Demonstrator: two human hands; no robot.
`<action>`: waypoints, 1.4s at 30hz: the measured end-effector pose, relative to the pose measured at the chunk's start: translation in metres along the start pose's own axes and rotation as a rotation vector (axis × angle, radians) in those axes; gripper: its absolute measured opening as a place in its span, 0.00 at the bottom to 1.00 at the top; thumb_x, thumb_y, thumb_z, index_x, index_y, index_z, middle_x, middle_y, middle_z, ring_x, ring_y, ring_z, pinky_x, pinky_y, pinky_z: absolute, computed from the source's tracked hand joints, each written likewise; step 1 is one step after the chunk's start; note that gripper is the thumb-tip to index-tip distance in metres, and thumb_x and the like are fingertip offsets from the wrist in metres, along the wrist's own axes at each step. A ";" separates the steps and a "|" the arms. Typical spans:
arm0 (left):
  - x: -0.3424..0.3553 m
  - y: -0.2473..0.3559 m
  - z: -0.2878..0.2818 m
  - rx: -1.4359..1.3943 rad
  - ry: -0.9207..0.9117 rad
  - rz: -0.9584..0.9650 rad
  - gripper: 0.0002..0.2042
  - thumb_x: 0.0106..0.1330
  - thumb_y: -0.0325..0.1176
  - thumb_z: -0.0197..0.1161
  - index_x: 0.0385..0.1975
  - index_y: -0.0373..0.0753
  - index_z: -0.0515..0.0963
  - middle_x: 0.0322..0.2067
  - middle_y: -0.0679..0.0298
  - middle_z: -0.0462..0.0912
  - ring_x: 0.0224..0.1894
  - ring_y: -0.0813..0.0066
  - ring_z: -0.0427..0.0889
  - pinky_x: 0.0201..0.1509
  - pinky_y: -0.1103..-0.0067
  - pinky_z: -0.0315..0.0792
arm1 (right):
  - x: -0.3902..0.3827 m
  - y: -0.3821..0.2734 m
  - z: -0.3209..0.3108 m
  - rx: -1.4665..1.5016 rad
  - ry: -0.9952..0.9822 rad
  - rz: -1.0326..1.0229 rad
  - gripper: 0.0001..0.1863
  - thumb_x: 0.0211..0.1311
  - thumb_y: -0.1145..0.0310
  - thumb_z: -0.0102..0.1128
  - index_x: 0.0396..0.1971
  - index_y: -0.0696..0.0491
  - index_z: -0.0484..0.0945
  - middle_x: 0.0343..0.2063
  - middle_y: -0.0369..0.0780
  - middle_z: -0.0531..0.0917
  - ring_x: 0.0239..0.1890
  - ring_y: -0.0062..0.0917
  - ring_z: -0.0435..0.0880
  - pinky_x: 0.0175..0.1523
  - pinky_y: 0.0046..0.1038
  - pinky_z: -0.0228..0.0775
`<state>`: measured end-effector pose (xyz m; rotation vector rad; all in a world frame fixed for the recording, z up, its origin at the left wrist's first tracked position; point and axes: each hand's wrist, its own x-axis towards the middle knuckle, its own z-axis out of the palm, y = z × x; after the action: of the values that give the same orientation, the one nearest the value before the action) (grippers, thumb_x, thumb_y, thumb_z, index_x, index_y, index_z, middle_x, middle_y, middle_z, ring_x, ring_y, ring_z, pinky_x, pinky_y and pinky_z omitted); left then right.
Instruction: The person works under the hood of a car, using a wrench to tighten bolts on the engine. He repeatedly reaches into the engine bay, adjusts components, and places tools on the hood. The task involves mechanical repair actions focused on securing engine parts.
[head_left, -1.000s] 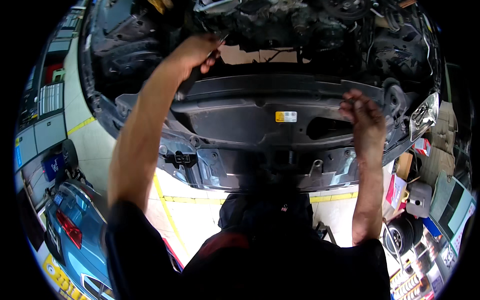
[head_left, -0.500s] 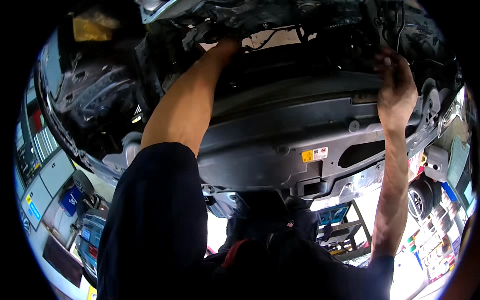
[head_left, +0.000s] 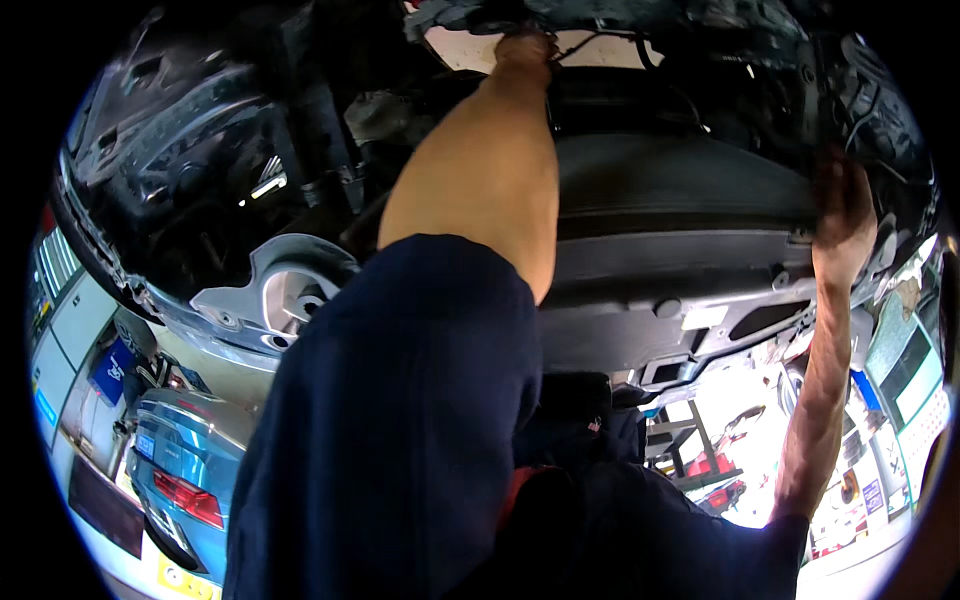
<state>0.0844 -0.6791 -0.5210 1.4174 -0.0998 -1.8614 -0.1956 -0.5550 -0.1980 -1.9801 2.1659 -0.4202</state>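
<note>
Overhead is the underside of a car, with a grey plastic undertray (head_left: pixel 620 325) across the middle. My left hand (head_left: pixel 525 50) reaches up past it to the edge of a light opening (head_left: pixel 610 50), beside a dark cable (head_left: pixel 585 42). Its fingers are lost among the dark parts, so what they touch or hold is hidden. On the right, my right hand (head_left: pixel 847 225) is raised at the end of the undertray. Its fingers stretch upward, shadowed and a little blurred, close to a dark upright member (head_left: pixel 825 100). Nothing shows in that hand.
A grey metal bracket (head_left: pixel 275 280) hangs left of my left sleeve. Below at left stand a blue car (head_left: pixel 185 470) and pale cabinets (head_left: pixel 85 320). Toward the lower right are a dark metal stand (head_left: pixel 690 450) and brightly lit floor.
The view has shifted, so the undertray sits further right and lower. My left arm has straightened and covers more of the middle. The right hand's fingers, curled before, now look extended.
</note>
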 end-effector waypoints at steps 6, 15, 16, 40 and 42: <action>0.061 -0.023 -0.026 0.638 -0.135 0.214 0.24 0.68 0.46 0.52 0.63 0.47 0.65 0.64 0.69 0.65 0.64 0.74 0.66 0.61 0.76 0.67 | 0.023 -0.025 0.007 0.155 -0.292 -0.106 0.16 0.68 0.64 0.43 0.43 0.57 0.78 0.32 0.39 0.82 0.35 0.22 0.79 0.43 0.23 0.69; -0.009 0.020 0.002 0.253 -0.062 -0.163 0.19 0.64 0.37 0.59 0.54 0.41 0.71 0.60 0.56 0.69 0.58 0.74 0.72 0.52 0.78 0.72 | 0.088 -0.091 0.150 0.132 -0.813 -0.041 0.16 0.55 0.60 0.56 0.37 0.57 0.82 0.36 0.46 0.83 0.42 0.35 0.80 0.49 0.31 0.68; -0.019 0.028 0.004 0.319 -0.044 -0.145 0.18 0.63 0.36 0.60 0.53 0.41 0.71 0.59 0.56 0.71 0.57 0.75 0.73 0.51 0.76 0.72 | 0.090 -0.096 0.173 0.086 -0.856 -0.091 0.17 0.54 0.61 0.57 0.38 0.56 0.82 0.37 0.47 0.83 0.44 0.39 0.80 0.50 0.33 0.69; 0.055 -0.031 -0.009 1.149 -0.200 0.528 0.14 0.64 0.37 0.53 0.47 0.40 0.75 0.39 0.50 0.81 0.39 0.58 0.79 0.46 0.69 0.72 | 0.065 -0.101 0.271 0.236 -1.100 -0.008 0.16 0.57 0.61 0.61 0.42 0.54 0.76 0.25 0.36 0.78 0.25 0.22 0.75 0.31 0.27 0.67; 0.043 -0.020 -0.009 0.945 -0.207 0.473 0.15 0.63 0.39 0.53 0.44 0.40 0.78 0.40 0.51 0.82 0.41 0.57 0.80 0.47 0.69 0.73 | 0.063 -0.093 0.282 0.280 -1.151 0.149 0.13 0.59 0.62 0.59 0.40 0.53 0.77 0.20 0.33 0.75 0.21 0.17 0.71 0.26 0.24 0.62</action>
<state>0.0784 -0.6885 -0.5677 1.5644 -1.4392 -1.5784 -0.0250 -0.6494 -0.4302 -1.3266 1.3691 0.3625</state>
